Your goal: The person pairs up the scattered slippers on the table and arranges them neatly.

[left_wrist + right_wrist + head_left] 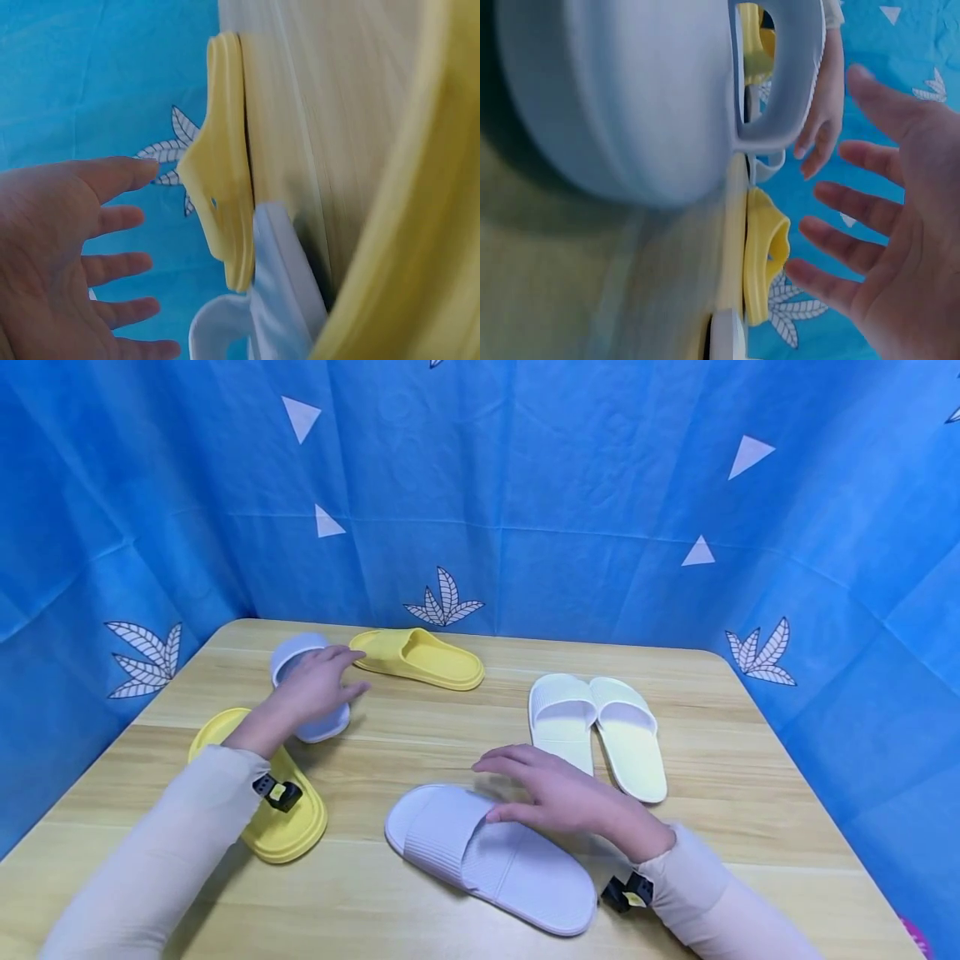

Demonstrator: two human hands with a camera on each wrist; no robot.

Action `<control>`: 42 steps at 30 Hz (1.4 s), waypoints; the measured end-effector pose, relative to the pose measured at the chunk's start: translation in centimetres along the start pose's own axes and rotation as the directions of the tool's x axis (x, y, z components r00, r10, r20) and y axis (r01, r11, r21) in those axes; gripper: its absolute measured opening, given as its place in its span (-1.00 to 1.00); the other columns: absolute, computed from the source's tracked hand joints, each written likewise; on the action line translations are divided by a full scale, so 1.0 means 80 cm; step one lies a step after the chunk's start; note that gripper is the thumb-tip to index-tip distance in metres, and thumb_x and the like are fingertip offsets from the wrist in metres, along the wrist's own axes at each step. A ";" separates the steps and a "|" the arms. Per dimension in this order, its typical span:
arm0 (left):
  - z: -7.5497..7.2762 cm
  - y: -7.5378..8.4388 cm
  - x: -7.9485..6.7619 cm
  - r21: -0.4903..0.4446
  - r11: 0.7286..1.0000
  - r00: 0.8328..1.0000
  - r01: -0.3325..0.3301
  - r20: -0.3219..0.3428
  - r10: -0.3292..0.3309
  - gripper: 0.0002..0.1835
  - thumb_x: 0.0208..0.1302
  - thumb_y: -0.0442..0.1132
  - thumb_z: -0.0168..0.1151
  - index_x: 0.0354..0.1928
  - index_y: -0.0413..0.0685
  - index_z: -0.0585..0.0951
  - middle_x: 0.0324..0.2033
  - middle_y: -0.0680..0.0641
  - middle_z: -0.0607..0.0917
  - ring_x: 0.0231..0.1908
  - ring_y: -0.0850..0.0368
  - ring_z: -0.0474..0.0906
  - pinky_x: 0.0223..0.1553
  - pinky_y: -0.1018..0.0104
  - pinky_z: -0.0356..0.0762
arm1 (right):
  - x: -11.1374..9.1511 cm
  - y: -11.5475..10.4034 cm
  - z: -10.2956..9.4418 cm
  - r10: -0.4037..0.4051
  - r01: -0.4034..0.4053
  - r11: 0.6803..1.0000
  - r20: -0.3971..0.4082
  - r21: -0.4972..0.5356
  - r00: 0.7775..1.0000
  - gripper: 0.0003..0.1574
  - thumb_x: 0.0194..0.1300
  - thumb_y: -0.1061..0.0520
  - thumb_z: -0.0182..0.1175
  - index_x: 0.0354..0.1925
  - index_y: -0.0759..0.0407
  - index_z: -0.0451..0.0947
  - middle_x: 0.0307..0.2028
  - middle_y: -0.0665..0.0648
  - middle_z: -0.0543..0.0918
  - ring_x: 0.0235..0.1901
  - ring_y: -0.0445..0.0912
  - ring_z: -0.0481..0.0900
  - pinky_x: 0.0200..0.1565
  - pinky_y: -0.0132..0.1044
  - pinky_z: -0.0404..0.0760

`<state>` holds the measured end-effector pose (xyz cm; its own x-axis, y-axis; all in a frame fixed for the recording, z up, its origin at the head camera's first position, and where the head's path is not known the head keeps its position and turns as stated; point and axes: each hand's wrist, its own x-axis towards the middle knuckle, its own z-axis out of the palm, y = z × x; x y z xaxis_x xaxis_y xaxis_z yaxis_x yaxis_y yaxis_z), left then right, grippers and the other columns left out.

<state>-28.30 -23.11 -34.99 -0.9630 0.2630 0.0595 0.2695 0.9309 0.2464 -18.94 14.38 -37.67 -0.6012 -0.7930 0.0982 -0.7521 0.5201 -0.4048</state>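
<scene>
My left hand (318,681) is over a pale lavender slipper (326,727) at the back left, hiding part of it. Its fingers are spread with nothing between them, as the left wrist view also shows. Under my left forearm lies a yellow slipper (292,831). Another yellow slipper (446,667) lies sideways by the back edge, just past my left fingertips. My right hand (558,793) hovers over a pale lavender slipper (536,881) at the front, thumb near its strap (442,831). In the right wrist view the fingers (855,247) are loosely extended and hold nothing.
A pair of white slippers, one on the left (564,743) and one on the right (636,764), lies side by side beyond my right hand. Everything rests on a wooden table (750,793). A blue patterned curtain (570,485) surrounds its back and sides.
</scene>
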 end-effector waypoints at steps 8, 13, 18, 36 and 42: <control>-0.007 -0.015 0.007 0.026 0.998 0.998 0.058 0.009 -0.059 -0.36 0.41 0.00 0.13 0.41 -0.18 0.31 0.36 -0.39 0.24 0.31 -0.50 0.06 0.26 -0.40 0.08 | -0.001 -0.010 0.004 -0.069 0.067 0.997 0.072 0.027 0.995 -0.13 0.24 -0.48 0.08 0.41 -0.21 0.28 0.36 -0.07 0.32 0.35 -0.17 0.22 0.33 -0.19 0.27; -0.011 -0.023 0.010 0.028 0.996 0.996 0.086 -0.003 -0.086 -0.36 0.42 -0.01 0.11 0.41 -0.17 0.29 0.37 -0.39 0.21 0.32 -0.51 0.04 0.24 -0.43 0.07 | -0.001 -0.017 0.009 -0.096 0.094 0.995 0.107 0.027 0.990 -0.11 0.22 -0.50 0.08 0.43 -0.28 0.23 0.39 -0.04 0.29 0.37 -0.14 0.20 0.33 -0.14 0.29; -0.011 -0.032 0.017 0.028 0.991 0.991 0.131 0.002 -0.131 -0.34 0.41 0.00 0.13 0.42 -0.16 0.27 0.37 -0.39 0.19 0.32 -0.50 0.02 0.21 -0.46 0.08 | 0.000 -0.023 0.015 -0.157 0.159 0.987 0.107 -0.016 0.982 -0.09 0.22 -0.50 0.08 0.44 -0.27 0.21 0.40 0.02 0.28 0.37 -0.09 0.22 0.32 -0.10 0.29; -0.012 -0.056 0.027 -0.022 0.958 0.956 0.285 0.074 -0.282 -0.23 0.41 0.15 0.05 0.49 -0.12 0.14 0.40 -0.46 0.03 0.33 -0.55 -0.14 0.14 -0.58 -0.03 | -0.001 -0.035 0.026 -0.295 0.307 0.941 0.102 -0.139 0.950 -0.08 0.24 -0.50 0.06 0.46 -0.25 0.18 0.41 0.05 0.25 0.36 -0.03 0.21 0.32 -0.15 0.29; -0.010 -0.059 0.031 -0.032 0.952 0.950 0.305 0.085 -0.302 -0.25 0.43 0.10 0.06 0.48 -0.15 0.14 0.38 -0.48 0.04 0.32 -0.56 -0.10 0.16 -0.55 0.04 | -0.001 -0.036 0.030 -0.304 0.313 0.935 0.080 -0.164 0.949 -0.11 0.25 -0.48 0.08 0.44 -0.23 0.21 0.40 0.07 0.28 0.34 0.00 0.25 0.31 -0.15 0.30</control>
<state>-31.94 -27.06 -35.25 -0.9950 -0.0095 -0.0998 -0.0376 0.9581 0.2838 -16.05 12.19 -38.65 -0.3206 -0.9362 0.1438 -0.9361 0.2900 -0.1992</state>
